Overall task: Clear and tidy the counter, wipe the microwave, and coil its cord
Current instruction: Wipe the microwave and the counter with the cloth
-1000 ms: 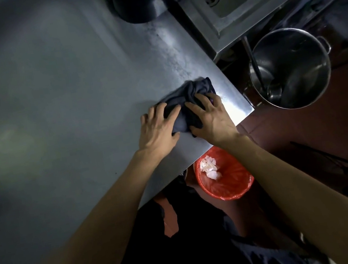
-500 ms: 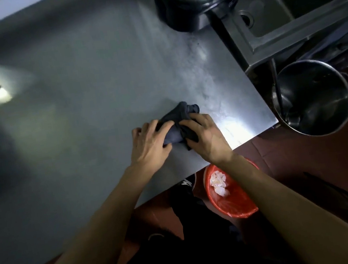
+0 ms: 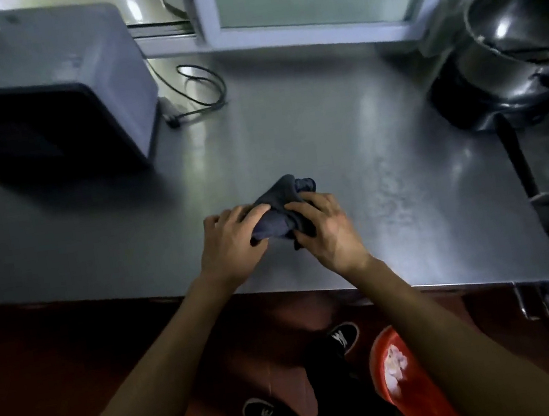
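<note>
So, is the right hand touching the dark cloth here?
Touching. The head view shows the right hand with fingers curled over the dark cloth on the counter; the left hand grips it too.

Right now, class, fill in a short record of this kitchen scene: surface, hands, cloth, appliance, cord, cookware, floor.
surface: steel counter, under a window
hands: left hand and right hand both grip the cloth
cloth: dark cloth, bunched, near the counter's front edge
appliance: grey microwave, back left
cord: black cord lying in a loose loop beside the microwave, not coiled
cookware: metal pot with lid, back right
floor: red bin with white scraps inside
</note>
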A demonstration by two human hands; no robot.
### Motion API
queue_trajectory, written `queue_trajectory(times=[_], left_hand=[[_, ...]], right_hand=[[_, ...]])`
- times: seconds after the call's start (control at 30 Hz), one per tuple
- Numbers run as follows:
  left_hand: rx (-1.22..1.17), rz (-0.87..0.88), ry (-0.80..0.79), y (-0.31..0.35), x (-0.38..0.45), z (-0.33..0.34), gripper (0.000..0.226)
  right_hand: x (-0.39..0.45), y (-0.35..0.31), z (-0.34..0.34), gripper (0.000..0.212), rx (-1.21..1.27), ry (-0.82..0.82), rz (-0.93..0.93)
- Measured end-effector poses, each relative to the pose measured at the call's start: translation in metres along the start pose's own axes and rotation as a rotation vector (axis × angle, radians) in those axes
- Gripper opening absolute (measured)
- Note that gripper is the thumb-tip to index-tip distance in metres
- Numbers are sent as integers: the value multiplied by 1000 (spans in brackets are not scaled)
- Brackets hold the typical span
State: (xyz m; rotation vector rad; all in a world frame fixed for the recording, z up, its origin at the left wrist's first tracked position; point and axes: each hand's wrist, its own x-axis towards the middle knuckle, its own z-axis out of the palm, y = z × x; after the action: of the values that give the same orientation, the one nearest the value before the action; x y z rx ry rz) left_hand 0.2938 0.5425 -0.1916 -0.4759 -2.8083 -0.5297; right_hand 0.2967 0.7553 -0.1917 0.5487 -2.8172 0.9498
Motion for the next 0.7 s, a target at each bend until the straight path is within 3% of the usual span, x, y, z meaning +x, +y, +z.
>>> queue_trajectory(times=[0.4,0.53,0.7], left_hand=[[154,-221,211,-119,-122,-142,47],[222,-234,271,-148,-133,-175,42],[231,-297,248,-188,-124,-197,51]], right_hand=[[38,-188,79,51,104,-78,-268],[62,-228,93,52,94,-94,-319],[107,-255,108,51,82,-109,-379]])
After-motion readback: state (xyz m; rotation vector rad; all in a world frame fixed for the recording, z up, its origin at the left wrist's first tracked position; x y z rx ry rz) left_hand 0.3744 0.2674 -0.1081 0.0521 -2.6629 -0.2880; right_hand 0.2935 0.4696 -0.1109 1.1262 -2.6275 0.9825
